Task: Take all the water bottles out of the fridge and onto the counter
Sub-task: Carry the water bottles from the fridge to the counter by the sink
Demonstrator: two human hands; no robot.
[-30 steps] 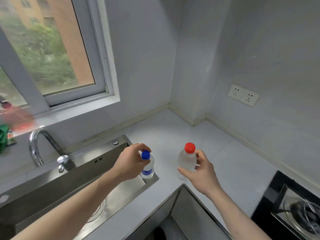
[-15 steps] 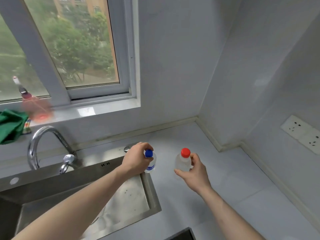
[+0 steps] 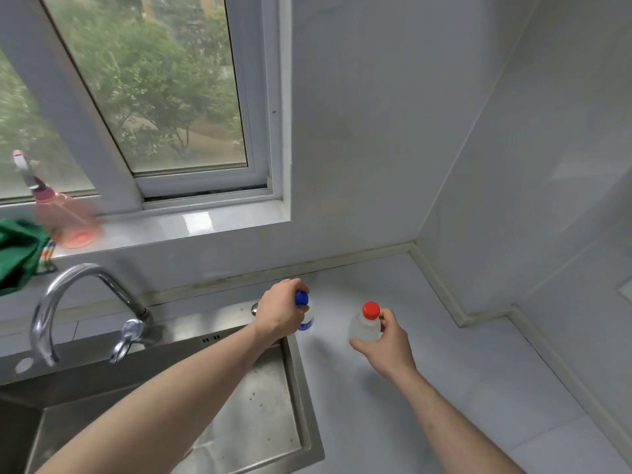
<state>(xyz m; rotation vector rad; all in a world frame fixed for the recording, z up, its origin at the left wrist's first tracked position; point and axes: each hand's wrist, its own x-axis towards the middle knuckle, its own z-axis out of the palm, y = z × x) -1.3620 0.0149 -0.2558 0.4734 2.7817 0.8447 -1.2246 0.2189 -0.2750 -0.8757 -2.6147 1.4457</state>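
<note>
Both hands moved toward back wall; left hand [image 3: 281, 313] grips blue-capped bottle [image 3: 304, 314] at sink edge [image 3: 297, 364], right hand [image 3: 383, 340] red-capped bottle [image 3: 366, 323].

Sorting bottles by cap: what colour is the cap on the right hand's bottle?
Red cap, clearest in the head view.

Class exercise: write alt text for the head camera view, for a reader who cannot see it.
A person holds two small water bottles over a white counter: the left hand grips the blue-capped bottle, the right hand the red-capped bottle. A steel sink and tap lie to the left, under a window.
</note>
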